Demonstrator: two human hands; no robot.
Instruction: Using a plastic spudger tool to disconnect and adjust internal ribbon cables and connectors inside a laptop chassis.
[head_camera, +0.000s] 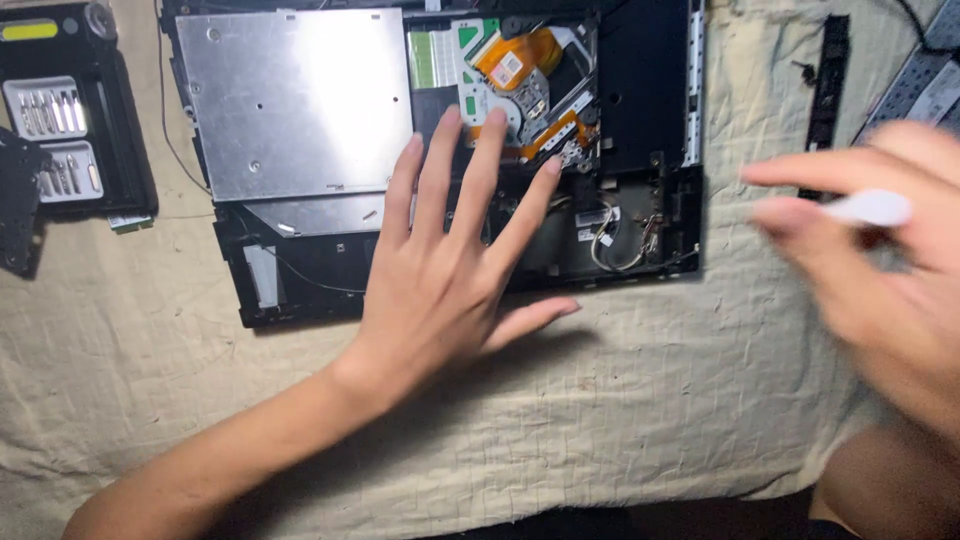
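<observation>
The left hand (450, 270) is lying flat and wide open, fingers (480, 165) spread, holding nothing; its palm is pressing on the front edge of the opened black device chassis (640, 90), with the fingertips reaching up to the exposed drive mechanism (525, 85) inside it. The thumb is sticking out over the cloth just below the chassis. The right hand (880, 250) is hovering to the right of the chassis, blurred, its fingers pinching a small white tool (872, 207) whose kind is too smeared to tell.

Inside the chassis, a flat silver metal plate (295, 100) is covering the left part, while orange ribbon cables are crossing the mechanism to the right of that plate. A bundle of thin wires (615, 240) is sitting in the chassis's lower right corner, beside the left fingertips. The chassis is resting on a creased beige cloth (620, 410). Left of the chassis, a black case of screwdriver bits (60, 120) is lying open. Right of the chassis, a narrow black strip (828, 85) is lying upright on the cloth.
</observation>
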